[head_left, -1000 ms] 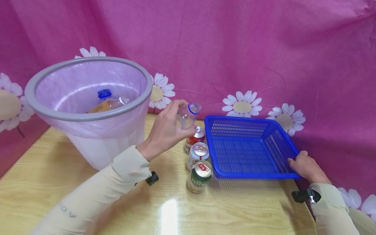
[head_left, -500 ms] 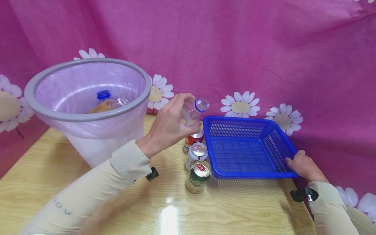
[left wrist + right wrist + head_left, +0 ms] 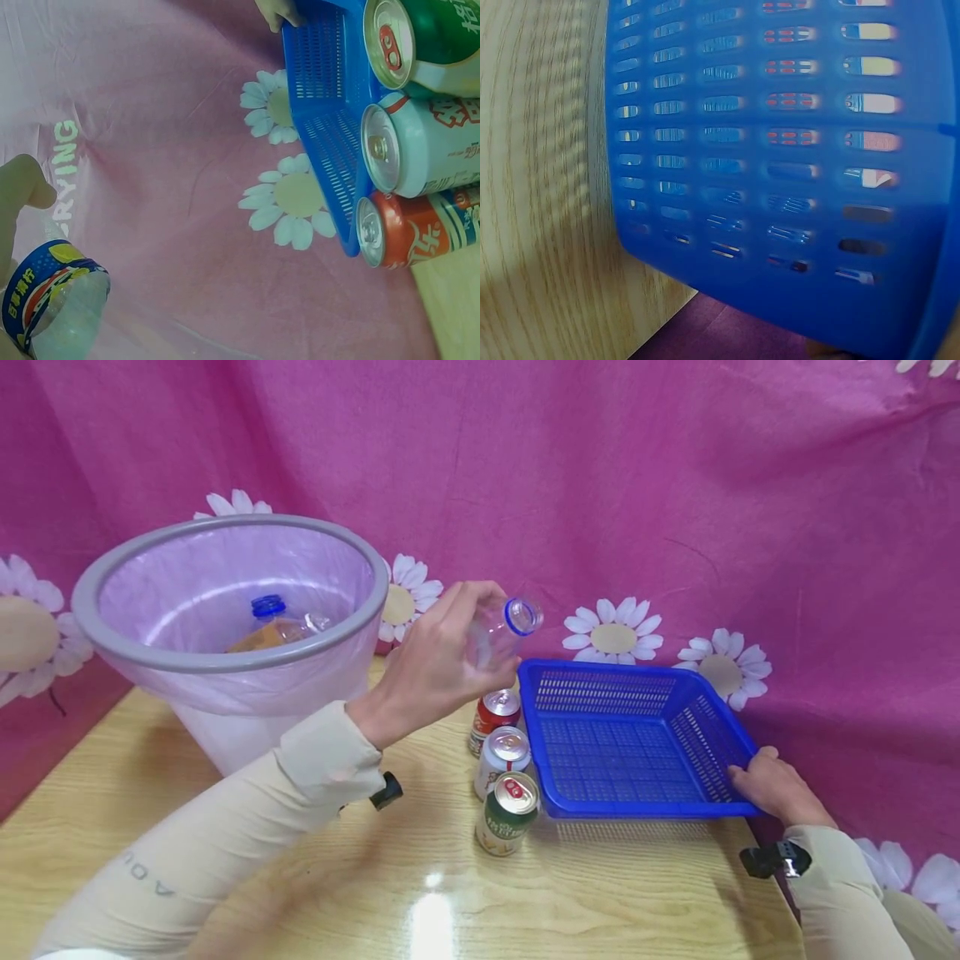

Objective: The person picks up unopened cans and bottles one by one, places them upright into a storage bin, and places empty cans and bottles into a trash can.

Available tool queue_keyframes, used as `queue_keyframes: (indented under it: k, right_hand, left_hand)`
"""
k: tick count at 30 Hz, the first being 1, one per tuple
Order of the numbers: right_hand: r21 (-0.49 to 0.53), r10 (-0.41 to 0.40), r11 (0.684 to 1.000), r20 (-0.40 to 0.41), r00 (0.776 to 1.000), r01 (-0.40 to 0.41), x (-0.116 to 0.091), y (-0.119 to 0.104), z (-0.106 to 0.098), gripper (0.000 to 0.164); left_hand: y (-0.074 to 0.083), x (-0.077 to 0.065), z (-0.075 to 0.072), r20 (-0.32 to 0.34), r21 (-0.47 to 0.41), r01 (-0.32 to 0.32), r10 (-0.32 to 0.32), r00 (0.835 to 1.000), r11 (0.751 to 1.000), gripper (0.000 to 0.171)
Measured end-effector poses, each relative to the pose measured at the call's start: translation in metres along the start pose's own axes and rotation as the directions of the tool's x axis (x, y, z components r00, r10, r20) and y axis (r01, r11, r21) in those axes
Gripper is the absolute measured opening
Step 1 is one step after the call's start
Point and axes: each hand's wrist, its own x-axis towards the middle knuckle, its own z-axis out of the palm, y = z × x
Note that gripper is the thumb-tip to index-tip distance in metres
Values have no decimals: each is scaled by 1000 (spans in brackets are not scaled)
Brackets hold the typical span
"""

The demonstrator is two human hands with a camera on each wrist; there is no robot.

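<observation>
My left hand (image 3: pixel 442 660) grips a clear plastic bottle (image 3: pixel 493 637), raised above the table and tilted with its uncapped neck to the right. A blue ring circles the neck. In the left wrist view the bottle's label (image 3: pixel 46 289) is blue with yellow lemons. My right hand (image 3: pixel 776 785) holds the right rim of a blue slotted basket (image 3: pixel 622 810), whose inside shows bare. Between bin and basket stand a red can (image 3: pixel 491 727), a white can (image 3: pixel 498 768) and a green can (image 3: pixel 504 822) in a row. The right wrist view is filled by the basket's side wall (image 3: pixel 742 187).
A white bin with a grey rim (image 3: pixel 232 660) and a lilac liner stands at the left. In it lie a bottle with a blue neck (image 3: pixel 267 606) and a brown piece (image 3: pixel 262 635). A pink flowered curtain (image 3: pixel 480 485) hangs behind the wooden table (image 3: pixel 337 893).
My left hand has moved up and to the right with the bottle, away from the bin. The right hand and the basket have hardly moved.
</observation>
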Motion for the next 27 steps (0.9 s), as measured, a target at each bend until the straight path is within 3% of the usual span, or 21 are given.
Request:
queue_keyframes:
  k: [14, 27]
  right_hand:
    - [-5, 5, 1000, 8, 1000, -5, -2, -2, 0, 64]
    - [17, 11, 1000, 35, 999, -12, -5, -4, -3, 71]
  left_hand:
    - [7, 13, -11, -26, 14, -124, 125, 992, 992, 58]
    - [15, 22, -17, -9, 43, -193, 194, 981, 980, 58]
